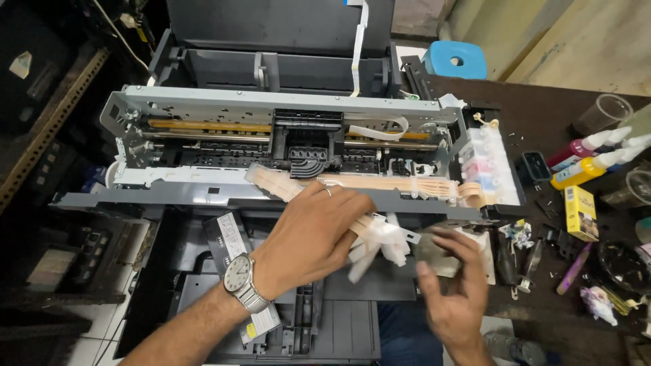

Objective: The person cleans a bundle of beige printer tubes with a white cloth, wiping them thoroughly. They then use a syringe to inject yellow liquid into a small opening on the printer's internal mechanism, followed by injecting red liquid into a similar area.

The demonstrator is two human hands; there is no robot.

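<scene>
Left hand (308, 234) closed over the white ink-tube bundle (380, 237) at the opened printer (203, 115) front edge. Bundle's long axis runs left–right toward the ink tanks (485, 166). Right hand (454, 288) open, just right of the bundle's loose end, holding nothing.

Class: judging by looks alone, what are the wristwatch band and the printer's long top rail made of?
Wristwatch band: seemingly metal, silvery links with a shine. Top rail: likely sheet metal, dull grey, thin, with punched holes. Neither is certain from the look alone.
</scene>
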